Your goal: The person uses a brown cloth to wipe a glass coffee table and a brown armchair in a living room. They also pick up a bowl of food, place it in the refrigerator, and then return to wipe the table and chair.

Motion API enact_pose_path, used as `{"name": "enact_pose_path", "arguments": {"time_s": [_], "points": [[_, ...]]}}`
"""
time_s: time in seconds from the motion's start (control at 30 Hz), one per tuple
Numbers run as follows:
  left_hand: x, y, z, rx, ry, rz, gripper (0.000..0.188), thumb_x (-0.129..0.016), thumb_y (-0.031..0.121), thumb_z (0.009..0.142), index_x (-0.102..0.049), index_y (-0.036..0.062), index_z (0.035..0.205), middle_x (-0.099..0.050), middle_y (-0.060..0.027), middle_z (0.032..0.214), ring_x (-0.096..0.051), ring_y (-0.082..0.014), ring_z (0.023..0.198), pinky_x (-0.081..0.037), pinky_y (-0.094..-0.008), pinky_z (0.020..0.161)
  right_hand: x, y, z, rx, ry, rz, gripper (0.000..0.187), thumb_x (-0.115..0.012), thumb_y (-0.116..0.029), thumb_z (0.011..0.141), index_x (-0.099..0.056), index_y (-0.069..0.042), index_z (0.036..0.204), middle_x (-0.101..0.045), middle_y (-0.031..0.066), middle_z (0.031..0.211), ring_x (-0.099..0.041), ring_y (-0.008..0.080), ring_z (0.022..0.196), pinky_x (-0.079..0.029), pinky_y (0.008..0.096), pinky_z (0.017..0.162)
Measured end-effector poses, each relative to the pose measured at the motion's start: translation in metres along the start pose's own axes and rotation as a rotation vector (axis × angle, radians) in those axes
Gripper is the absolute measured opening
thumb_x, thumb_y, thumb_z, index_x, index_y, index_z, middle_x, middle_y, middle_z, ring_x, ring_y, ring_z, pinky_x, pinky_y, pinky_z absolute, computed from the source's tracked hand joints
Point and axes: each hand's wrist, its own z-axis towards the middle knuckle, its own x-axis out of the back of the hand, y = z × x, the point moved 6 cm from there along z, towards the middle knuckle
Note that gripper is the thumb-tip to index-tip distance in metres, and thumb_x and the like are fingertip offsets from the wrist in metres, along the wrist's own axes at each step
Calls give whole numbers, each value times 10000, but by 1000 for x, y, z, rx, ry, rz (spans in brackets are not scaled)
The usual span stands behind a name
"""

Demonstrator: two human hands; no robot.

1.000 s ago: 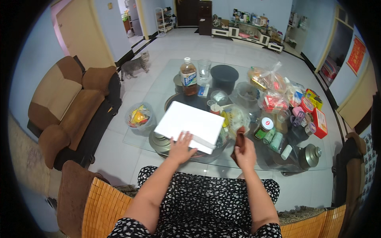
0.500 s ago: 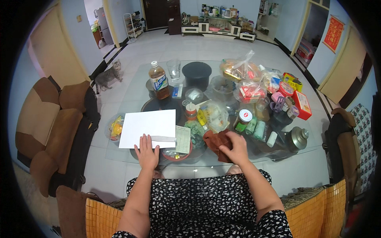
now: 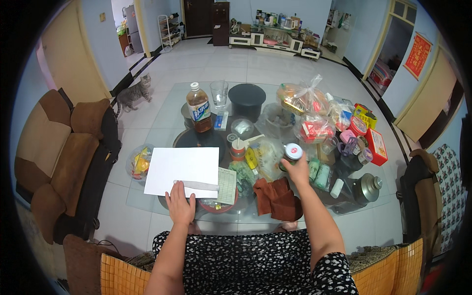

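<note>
My left hand lies flat, fingers extended, on the lower edge of a white sheet of paper. A long grey strip rests across that sheet beside my fingertips; its material cannot be made out. My right hand is closed around a glass jar with a white lid, and my fingers hide most of its body. Just below that hand, a crumpled brown cloth lies on the glass table. A printed, ruled slip of paper sits at the sheet's right edge.
Bagged food, a red box and a metal canister crowd the right side. A bottle of brown drink, a drinking glass and a black pot stand farther back. A cat stands on the floor.
My right hand has let go of the brown cloth and moved up to the jar, which has shifted left. The cloth now lies spread on the table. My left hand stays on the sheet.
</note>
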Motion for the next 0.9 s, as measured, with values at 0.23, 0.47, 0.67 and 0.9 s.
{"name": "enact_pose_path", "arguments": {"time_s": [0.23,0.47,0.67,0.9], "points": [[1,11,4,-11,-52,6,588,-530,296,894,-364,47,1400,-380,-127,1441,-312,-266,1363,-148,-490,1152,-92,-27,40,79,-184,46,975,-812,-272,701,-245,-12,1450,-420,210,1388,-421,349,1279,-365,381,1050],[2,4,2,16,-59,24,598,-549,293,880,-372,37,1391,-376,-138,1433,-317,-272,1357,-146,-492,1153,21,24,56,160,337,-50,790,-752,-186,730,-356,33,1378,-368,223,1402,-318,372,1324,-248,441,1107],[-4,4,5,-18,-37,40,607,-560,300,874,-380,18,1381,-383,-135,1425,-324,-279,1349,-160,-496,1148,118,134,113,0,433,-414,1080,-813,-278,671,-151,57,1456,-264,276,1469,-257,395,1368,-223,439,1125],[2,2,2,-7,-38,52,556,-557,308,874,-432,51,1350,-398,-124,1418,-355,-289,1325,-189,-502,1132,108,155,135,-96,224,-357,801,-794,-302,687,-442,18,1332,-448,228,1306,-441,366,1229,-373,396,1034]]}}
